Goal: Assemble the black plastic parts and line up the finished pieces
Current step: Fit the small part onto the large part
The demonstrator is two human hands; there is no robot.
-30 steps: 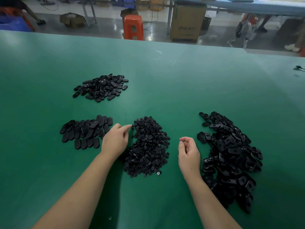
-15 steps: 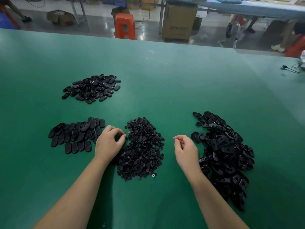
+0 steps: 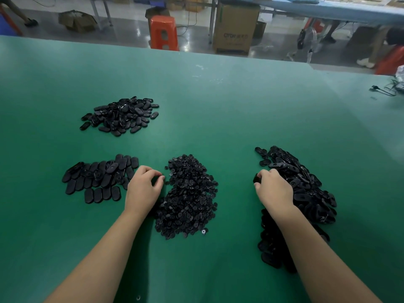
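The right hand (image 3: 273,189) has moved right of the small-parts pile (image 3: 188,195) to grip an oval shell (image 3: 256,178), while the left hand (image 3: 143,189) pinches at that pile's left edge, readying another assembly

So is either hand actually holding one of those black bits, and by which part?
The right hand grips a black oval piece by one end. The left hand has curled fingers at the small-parts pile; whether they pinch anything cannot be told.

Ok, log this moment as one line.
left hand: pinching at small-parts pile | right hand: gripping oval piece | lined-up pieces: left
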